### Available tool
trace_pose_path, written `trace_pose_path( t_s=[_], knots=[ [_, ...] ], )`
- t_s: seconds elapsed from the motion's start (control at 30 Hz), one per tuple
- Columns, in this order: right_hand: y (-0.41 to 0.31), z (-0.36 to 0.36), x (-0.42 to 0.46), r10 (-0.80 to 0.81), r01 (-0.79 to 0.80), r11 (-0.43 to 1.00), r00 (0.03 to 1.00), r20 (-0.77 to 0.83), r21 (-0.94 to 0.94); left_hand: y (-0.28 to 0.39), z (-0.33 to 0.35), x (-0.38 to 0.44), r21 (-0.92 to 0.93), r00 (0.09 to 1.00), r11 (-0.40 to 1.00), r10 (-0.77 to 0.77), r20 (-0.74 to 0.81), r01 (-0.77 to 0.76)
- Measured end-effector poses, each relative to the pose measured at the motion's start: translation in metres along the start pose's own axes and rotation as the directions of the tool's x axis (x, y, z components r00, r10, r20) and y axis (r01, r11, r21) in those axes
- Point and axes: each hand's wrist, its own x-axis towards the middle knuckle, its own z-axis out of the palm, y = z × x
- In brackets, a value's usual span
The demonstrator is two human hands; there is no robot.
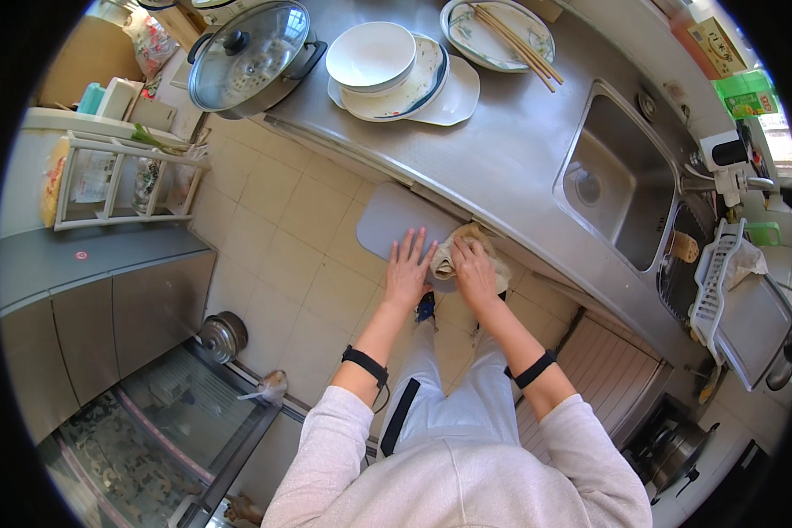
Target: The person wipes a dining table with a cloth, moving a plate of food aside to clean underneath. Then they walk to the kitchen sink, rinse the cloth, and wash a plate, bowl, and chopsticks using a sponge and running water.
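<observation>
My left hand (406, 269) lies with spread fingers on a grey, rounded board or mat (396, 221) just off the counter's front edge. Beside it, my right hand (474, 269) presses on a crumpled beige cloth (498, 267), which covers the right end of the grey surface. The cloth bunches between my two hands. Whether the right fingers grip it or only rest on it is partly hidden. What holds the grey board up cannot be seen.
On the steel counter (501, 145) stand a lidded steamer pot (257, 63), stacked white dishes (371, 56) and a plate (462, 33) with chopsticks (518, 46). A sink (624, 175) is to the right, with a white dish rack (716, 284) beyond. A metal pot (223, 336) sits low at left.
</observation>
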Motion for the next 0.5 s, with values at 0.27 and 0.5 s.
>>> trace_pose_path(
  t_s=[0.27, 0.5],
  knots=[
    [0.008, -0.014, 0.004, -0.036, 0.027, 0.983, 0.998, 0.045, 0.179, -0.005, 0.007, 0.000, 0.005, 0.998, 1.000, -0.008, 0.065, 0.008],
    [0.017, -0.024, -0.008, 0.389, -0.337, 0.848, 0.920, -0.049, 0.410, -0.001, 0.003, 0.000, -0.021, 0.999, 1.000, -0.003, 0.037, 0.003]
  ],
)
